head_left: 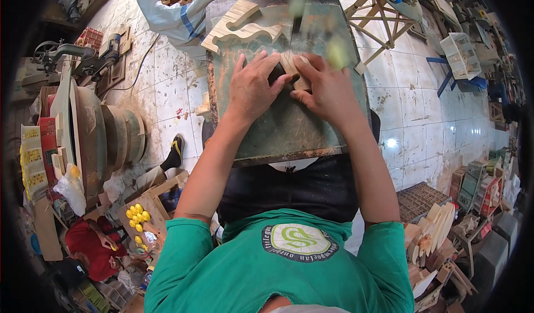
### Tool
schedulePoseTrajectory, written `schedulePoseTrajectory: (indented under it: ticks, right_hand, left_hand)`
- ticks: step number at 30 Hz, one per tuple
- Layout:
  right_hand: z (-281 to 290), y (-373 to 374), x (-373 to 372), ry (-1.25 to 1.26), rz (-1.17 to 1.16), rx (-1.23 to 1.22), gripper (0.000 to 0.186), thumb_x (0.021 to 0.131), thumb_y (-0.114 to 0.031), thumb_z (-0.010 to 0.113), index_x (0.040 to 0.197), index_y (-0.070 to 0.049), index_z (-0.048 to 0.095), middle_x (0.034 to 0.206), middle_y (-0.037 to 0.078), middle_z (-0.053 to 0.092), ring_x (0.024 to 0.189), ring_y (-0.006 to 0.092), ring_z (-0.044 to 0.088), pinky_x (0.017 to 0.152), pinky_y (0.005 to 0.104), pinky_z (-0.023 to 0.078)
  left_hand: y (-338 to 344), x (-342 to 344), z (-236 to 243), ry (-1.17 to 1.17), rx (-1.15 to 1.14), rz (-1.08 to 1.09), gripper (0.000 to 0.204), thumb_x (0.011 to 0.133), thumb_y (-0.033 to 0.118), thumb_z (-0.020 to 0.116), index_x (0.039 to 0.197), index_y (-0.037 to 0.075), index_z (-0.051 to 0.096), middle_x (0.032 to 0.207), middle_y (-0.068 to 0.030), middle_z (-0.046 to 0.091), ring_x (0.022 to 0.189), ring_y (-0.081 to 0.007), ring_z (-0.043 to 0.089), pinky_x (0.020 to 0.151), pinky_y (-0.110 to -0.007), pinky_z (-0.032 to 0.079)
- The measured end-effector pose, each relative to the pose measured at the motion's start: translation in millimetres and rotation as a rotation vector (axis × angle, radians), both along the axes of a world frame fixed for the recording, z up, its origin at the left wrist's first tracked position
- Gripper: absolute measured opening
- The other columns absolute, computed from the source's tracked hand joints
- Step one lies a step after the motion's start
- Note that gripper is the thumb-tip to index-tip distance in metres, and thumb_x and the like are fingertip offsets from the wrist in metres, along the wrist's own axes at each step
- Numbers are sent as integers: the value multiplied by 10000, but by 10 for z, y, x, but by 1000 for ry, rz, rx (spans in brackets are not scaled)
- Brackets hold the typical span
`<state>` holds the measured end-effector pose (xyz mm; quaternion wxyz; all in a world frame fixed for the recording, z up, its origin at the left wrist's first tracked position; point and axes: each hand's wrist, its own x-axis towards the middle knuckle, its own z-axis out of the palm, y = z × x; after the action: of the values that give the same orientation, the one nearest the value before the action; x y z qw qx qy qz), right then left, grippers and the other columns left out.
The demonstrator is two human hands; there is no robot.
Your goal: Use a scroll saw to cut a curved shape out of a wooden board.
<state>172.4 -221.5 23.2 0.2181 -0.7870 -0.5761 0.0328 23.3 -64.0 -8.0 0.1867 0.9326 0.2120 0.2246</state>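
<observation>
A small light wooden piece (288,62) lies on the worn green-grey saw table (261,135), between my two hands. My left hand (255,85) is on its left side, with thumb and forefinger curled against it. A dark patch shows between that thumb and forefinger; I cannot tell what it is. My right hand (327,87) grips the right side, thumb near me and forefinger on top. Just beyond my fingertips stands a narrow dark upright saw part (296,26), partly blurred. A curved wooden cutout (239,29) rests on the table at the far left.
A white sack (172,21) of wood scraps stands beyond the table's left corner. To the right are a wooden stand (384,21) with a blue fan and a white crate (460,56). A large wheeled machine (92,135) is at left. Another person in red (89,246) sits lower left.
</observation>
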Motion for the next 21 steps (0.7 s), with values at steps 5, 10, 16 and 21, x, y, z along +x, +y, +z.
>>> schedulePoseTrajectory:
  ticks: [5, 10, 16, 21]
  right_hand:
    - [35, 2, -78, -33, -73, -78, 699, 879, -380, 851, 1508, -182, 620, 1447, 49, 617, 1269, 312, 632, 1003, 506, 474]
    - [13, 0, 3, -29, -38, -74, 712, 861, -424, 854, 1500, -202, 632, 1398, 72, 674, 1283, 312, 614, 1012, 507, 459]
    - [-41, 9, 179, -61, 54, -30, 719, 883, -431, 836, 1529, -213, 612, 1442, 62, 660, 1277, 312, 624, 1012, 513, 458]
    - [-16, 25, 270, 9, 91, -108, 703, 912, -436, 809, 1552, -246, 588, 1454, 60, 649, 1288, 328, 619, 1023, 530, 454]
  left_hand:
    - [267, 21, 11, -30, 31, -189, 478, 964, 218, 783, 1429, 161, 689, 1352, -68, 760, 1388, -302, 642, 1229, -560, 409]
    - [466, 90, 17, 24, 46, -291, 436, 980, 124, 737, 1413, 172, 715, 1453, -66, 709, 1431, -308, 607, 1237, -562, 414]
    - [468, 132, -7, -9, 115, -275, 389, 978, 185, 757, 1366, 219, 742, 1381, 14, 755, 1374, -258, 657, 1202, -528, 467]
    - [427, 122, 6, -21, 114, -262, 326, 990, 179, 743, 1314, 141, 755, 1350, -61, 764, 1332, -306, 684, 1185, -547, 486]
